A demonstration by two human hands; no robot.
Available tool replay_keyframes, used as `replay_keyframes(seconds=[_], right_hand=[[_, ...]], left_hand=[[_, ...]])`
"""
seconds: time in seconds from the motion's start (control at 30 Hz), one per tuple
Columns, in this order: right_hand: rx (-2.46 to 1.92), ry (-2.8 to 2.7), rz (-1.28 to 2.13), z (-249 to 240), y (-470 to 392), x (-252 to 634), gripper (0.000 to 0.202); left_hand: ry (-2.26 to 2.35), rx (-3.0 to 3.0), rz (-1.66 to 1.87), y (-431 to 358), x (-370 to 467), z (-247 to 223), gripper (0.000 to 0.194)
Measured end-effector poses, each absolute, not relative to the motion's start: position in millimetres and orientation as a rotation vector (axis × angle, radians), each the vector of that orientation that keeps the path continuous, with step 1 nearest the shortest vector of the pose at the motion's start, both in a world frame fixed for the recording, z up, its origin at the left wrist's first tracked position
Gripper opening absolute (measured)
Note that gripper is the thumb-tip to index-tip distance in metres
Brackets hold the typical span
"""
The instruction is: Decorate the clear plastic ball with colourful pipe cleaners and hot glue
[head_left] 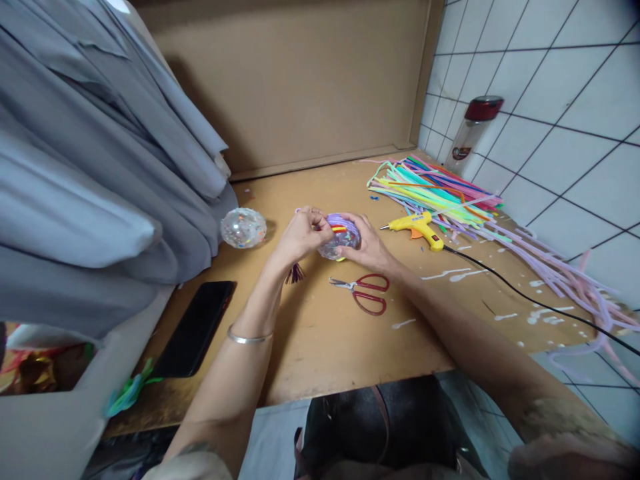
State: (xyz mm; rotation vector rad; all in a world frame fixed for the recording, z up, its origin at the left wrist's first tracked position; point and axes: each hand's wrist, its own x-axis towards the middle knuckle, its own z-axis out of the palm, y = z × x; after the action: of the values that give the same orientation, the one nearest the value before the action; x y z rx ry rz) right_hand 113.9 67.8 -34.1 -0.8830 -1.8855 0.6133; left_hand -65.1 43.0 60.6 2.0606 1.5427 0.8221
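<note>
Left hand: thumb and fingers drawn together against the left side of the wrapped ball; whether they pinch a strand, I cannot tell.
Right hand: curled round the ball's right side, grasping it.
Wrapped ball: between both hands, above the table; clear below, purple strands round its upper part, red and yellow stripes within the purple.
Scissors: red-handled, lying just nearer the wearer than the ball, tips pointing left.
Glue gun: yellow, on its side right of the right hand, nozzle toward it.
Pipe cleaners: a many-coloured heap behind the glue gun.
Second ball: clear, left of the left hand.
Phone: dark, near the table's left edge.
</note>
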Motion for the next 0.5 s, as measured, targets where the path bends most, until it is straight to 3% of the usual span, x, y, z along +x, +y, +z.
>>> replay_keyframes(seconds=[0.17,0.5], right_hand=[[-0.848,-1.82,0.716,-35.1,68.6,117.0,0.052],[-0.794,-1.736,0.743,-39.1,73.2,117.0,0.037]], left_hand=[[1.529,2.076,0.832,43.2,-65.6,58.7,0.015],[1.52,2.067,0.859,44.5,-66.4,55.6,0.016]])
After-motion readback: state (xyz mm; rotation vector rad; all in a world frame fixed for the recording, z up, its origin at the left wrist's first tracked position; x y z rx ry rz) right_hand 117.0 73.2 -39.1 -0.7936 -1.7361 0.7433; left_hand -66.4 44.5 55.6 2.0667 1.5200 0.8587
